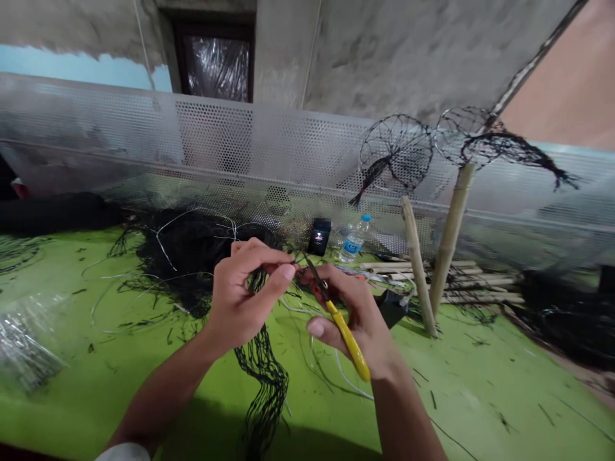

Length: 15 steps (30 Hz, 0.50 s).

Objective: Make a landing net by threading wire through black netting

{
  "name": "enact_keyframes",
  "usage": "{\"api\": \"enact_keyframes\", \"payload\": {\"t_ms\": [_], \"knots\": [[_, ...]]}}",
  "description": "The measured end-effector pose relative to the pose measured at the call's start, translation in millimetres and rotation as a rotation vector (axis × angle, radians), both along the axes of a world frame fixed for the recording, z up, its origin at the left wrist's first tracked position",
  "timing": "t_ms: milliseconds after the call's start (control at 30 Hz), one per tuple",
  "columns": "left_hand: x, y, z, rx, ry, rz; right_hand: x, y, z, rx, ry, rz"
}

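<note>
My left hand [245,294] is closed, thumb and forefinger pinching the end of a black net [264,371]. The mesh hangs below that hand in a long, narrow strip onto the green tabletop. In my right hand [355,307] are pliers [348,342] with a yellow handle and dark, narrow jaws. Their tip points up and away, close beside the pinched end of the net; whether the jaws touch it I cannot tell. My right thumb stands apart from the handle, and the other fingers curl around the tool, partly hidden.
Behind the hands lie a black net heap [187,250], a small black box [319,237] and a water bottle [354,240]. Two bamboo posts [449,237] stand at right, with wire hoops [396,153] of netting above. Bamboo sticks [480,282] and a plastic bag [29,342] flank the workspace.
</note>
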<state>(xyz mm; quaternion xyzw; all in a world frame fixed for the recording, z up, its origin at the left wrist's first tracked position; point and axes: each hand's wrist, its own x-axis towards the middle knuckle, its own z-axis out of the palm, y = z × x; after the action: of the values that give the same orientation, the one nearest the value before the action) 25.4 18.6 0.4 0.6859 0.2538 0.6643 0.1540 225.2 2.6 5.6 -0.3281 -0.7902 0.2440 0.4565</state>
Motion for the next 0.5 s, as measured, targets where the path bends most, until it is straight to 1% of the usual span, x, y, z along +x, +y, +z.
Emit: {"api": "enact_keyframes", "payload": {"t_ms": [167, 367, 500], "knots": [[0.8, -4.7, 3.9, -0.002, 0.145, -0.018, -2.6, 0.2, -1.1, -0.002, 0.013, 0.028], [0.9, -5.2, 6.1, -0.01, 0.165, -0.002, -2.7, 0.7, -1.2, -0.028, 0.02, 0.017], [-0.8, -5.7, 8.0, -0.002, 0.182, 0.033, -3.4, 2.6, -0.9, -0.047, 0.021, 0.006]]}}
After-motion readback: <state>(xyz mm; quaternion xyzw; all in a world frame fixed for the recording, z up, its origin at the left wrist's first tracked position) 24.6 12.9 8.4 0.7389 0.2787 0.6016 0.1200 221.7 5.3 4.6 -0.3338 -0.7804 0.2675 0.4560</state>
